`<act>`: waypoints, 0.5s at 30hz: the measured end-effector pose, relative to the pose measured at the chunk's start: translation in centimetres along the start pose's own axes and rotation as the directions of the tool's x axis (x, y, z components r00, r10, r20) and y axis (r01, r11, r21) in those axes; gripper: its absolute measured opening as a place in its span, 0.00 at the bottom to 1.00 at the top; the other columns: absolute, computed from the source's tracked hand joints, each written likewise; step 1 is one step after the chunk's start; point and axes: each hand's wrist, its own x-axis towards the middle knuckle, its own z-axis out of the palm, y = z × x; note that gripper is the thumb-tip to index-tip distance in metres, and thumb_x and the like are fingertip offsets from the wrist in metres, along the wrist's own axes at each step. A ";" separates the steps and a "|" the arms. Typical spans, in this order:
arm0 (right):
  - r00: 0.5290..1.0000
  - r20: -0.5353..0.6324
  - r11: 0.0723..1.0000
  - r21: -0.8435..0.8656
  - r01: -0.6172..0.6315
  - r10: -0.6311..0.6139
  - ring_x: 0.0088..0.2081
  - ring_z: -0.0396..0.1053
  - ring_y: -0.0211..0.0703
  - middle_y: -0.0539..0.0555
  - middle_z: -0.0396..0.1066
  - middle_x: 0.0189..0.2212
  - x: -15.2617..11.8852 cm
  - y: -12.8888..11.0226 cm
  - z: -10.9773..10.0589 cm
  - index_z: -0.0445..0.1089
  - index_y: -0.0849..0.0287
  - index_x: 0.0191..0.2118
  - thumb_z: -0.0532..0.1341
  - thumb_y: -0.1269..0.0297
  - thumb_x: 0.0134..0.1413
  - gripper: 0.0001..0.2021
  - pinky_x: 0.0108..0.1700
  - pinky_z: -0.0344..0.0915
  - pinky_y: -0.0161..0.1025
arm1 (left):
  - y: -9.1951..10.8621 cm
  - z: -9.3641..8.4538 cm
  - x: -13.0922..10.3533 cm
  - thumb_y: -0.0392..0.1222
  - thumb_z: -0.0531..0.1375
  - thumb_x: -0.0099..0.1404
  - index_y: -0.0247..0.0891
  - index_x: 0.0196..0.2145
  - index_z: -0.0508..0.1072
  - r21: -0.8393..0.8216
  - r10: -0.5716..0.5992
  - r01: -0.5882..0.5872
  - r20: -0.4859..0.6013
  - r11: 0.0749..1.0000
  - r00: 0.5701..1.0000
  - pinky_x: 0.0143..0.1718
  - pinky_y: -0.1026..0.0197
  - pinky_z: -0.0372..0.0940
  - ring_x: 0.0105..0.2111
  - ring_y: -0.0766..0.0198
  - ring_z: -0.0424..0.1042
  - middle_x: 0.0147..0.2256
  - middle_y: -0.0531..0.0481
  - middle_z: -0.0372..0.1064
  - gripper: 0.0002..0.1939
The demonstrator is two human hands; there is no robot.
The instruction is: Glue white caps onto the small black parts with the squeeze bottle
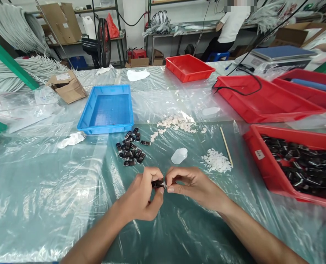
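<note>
Two hands are met low over the counter point(55, 205). A small black part point(157, 183) is pinched by the closed fingers of the left hand point(142, 196), and its other end is gripped by the right hand point(190, 185). Behind them a pile of black parts point(130, 148) is seen, then a clear cap point(179, 155) and white pieces point(216, 161).

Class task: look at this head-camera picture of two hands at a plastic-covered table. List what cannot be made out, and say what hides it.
- Small dark glossy piece, head view: mostly covered by the left hand and right hand; its shape is unclear.
- Red plastic tray of dark pieces: cut off by the right edge.
- Small white bits: too small to identify.
</note>
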 end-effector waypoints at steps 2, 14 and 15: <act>0.999 0.020 0.999 0.028 -0.028 0.027 0.34 0.66 0.37 0.49 0.73 0.32 0.0 0.1 0.0 0.77 0.56 0.35 0.71 0.58 0.61 0.08 0.40 0.63 0.37 | 0.1 0.0 0.0 0.33 0.57 0.66 0.49 0.44 0.54 0.010 0.012 -0.012 0.019 1.000 1.000 0.23 0.58 0.49 0.20 0.64 0.52 0.27 0.59 0.51 0.17; 0.974 0.145 0.950 0.236 -0.202 0.171 0.33 0.68 0.39 0.50 0.72 0.30 0.9 1.7 -0.3 0.76 0.59 0.34 0.77 0.53 0.51 0.16 0.39 0.64 0.40 | 1.5 0.2 0.0 0.32 0.57 0.64 0.48 0.44 0.56 -0.045 -0.080 0.083 0.068 0.996 0.994 0.22 0.59 0.50 0.19 0.64 0.58 0.29 0.56 0.64 0.16; 0.973 0.147 0.948 0.240 -0.208 0.176 0.33 0.69 0.40 0.50 0.72 0.30 0.9 1.7 -0.2 0.76 0.59 0.33 0.77 0.53 0.51 0.16 0.39 0.65 0.40 | 1.4 0.2 0.0 0.32 0.57 0.64 0.48 0.44 0.56 -0.026 -0.083 0.085 0.064 0.996 0.994 0.22 0.59 0.50 0.19 0.64 0.57 0.28 0.57 0.63 0.16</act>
